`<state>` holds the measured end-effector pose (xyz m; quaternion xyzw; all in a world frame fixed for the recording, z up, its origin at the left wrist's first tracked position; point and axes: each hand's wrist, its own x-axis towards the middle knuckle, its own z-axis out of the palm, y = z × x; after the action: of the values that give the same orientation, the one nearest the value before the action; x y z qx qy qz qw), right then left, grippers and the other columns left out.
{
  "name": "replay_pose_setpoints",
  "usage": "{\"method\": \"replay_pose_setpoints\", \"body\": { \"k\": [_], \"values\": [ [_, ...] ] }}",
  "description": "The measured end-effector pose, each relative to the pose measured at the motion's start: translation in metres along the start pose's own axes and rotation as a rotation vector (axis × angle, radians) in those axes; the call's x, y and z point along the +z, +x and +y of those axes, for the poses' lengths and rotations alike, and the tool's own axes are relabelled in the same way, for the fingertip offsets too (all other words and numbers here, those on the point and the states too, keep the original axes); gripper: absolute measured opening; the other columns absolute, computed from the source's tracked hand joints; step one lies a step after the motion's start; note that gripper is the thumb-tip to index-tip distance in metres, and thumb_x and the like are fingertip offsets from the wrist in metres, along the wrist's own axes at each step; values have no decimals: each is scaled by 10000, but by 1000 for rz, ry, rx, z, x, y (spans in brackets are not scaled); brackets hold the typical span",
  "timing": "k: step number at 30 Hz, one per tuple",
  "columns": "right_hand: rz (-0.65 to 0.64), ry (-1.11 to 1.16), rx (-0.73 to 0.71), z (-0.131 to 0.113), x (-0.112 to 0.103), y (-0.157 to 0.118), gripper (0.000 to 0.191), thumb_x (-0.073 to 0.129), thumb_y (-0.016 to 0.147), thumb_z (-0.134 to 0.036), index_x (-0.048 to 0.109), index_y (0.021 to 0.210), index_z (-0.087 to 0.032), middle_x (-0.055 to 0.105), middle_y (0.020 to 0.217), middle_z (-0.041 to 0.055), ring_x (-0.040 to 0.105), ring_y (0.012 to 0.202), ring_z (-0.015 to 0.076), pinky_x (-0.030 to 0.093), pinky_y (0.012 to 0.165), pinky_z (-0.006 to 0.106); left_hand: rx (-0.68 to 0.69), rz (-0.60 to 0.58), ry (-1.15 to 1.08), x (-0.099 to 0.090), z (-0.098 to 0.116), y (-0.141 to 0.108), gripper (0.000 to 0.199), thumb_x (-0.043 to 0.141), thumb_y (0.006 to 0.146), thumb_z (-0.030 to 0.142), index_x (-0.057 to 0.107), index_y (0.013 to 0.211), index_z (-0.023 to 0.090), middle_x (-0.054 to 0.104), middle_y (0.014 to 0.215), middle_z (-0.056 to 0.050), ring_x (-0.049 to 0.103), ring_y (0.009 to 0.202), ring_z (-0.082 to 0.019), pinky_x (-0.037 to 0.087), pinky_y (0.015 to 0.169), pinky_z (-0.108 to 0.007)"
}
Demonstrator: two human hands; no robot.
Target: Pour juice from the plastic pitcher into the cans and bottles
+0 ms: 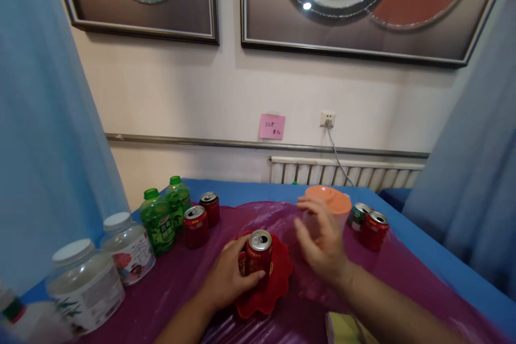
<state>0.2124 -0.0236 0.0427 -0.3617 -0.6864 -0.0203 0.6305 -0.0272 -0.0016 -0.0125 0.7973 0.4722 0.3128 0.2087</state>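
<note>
My left hand [228, 279] is wrapped round a red drink can [259, 258] with an opened silver top. The can stands upright over a red scalloped plate [278, 290]; whether it rests on the plate is hard to tell. My right hand [322, 242] is raised to the right of the can, fingers apart, with nothing in it. Just behind my right hand is a tub with an orange lid [338, 201], partly hidden by the fingers.
On the left stand two more red cans [196, 228], two green bottles [159, 226] and two white-lidded jars [86, 290]. At right are a green can [358, 217] and a red can [374, 231]. A yellow block-like item [342, 328] lies at the front edge. Purple sheeting [169, 290] covers the blue table.
</note>
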Motion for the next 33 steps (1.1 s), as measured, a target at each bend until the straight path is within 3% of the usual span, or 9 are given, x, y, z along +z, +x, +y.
{"method": "replay_pose_setpoints", "body": {
  "k": [2,5,8,13,17,21,25,30,33],
  "values": [
    [-199,24,166,-7,14,-26,445,674,833,-245,553,1261,-237,621,1268,99,578,1211,262,465,1046,460,42,7,-24,1,0,1,693,784,684,359,567,1330,233,665,1328,-106,612,1207,-327,462,1061,-472],
    [-335,42,490,-13,37,-53,746,831,652,-276,528,1331,-220,605,1329,109,585,1214,299,466,1052,471,110,8,-57,3,-2,5,672,768,700,442,582,1308,225,688,1292,-113,649,1155,-325,502,1020,-449],
    [-363,134,675,-13,54,-60,751,853,608,-259,562,1299,-240,665,1244,63,633,1138,274,488,1016,442,154,24,-52,4,-8,10,632,728,725,455,594,1294,216,703,1267,-118,670,1131,-325,522,1002,-444],
    [-319,195,693,-12,64,-51,679,869,584,-246,627,1219,-260,711,1144,20,662,1053,250,502,970,407,189,48,-12,5,-19,17,631,740,710,425,604,1292,224,719,1245,-111,700,1080,-322,552,972,-440],
    [-275,171,657,-17,57,-47,606,887,561,-255,678,1129,-258,728,1072,13,673,985,246,517,936,399,177,27,-106,10,-23,16,705,784,679,483,580,1308,238,705,1280,-113,700,1100,-325,551,989,-442],
    [-173,172,613,-25,24,-50,578,871,592,-273,670,1133,-253,730,1073,17,678,974,237,540,900,367,146,60,-222,11,-26,13,884,829,616,552,516,1390,261,654,1367,-119,649,1202,-347,518,1041,-469],
    [-90,143,599,-15,-39,-63,555,816,674,-304,643,1197,-236,735,1123,38,688,987,234,545,895,350,143,133,-151,6,-28,15,798,765,698,563,506,1396,276,692,1315,-89,684,1158,-305,568,976,-392],
    [47,-138,742,48,-127,-82,639,811,669,-476,633,1208,-184,759,1071,96,721,868,273,572,811,397,113,308,-70,2,-16,16,695,658,751,662,559,1324,281,755,1186,-55,728,1056,-288,563,964,-381],
    [206,-306,772,96,-162,-89,676,791,642,-555,634,1179,-174,752,1099,113,713,960,309,557,853,425,89,354,-54,5,-10,16,670,592,772,714,585,1280,277,775,1124,-50,741,1013,-287,563,947,-385]
  ]
}}
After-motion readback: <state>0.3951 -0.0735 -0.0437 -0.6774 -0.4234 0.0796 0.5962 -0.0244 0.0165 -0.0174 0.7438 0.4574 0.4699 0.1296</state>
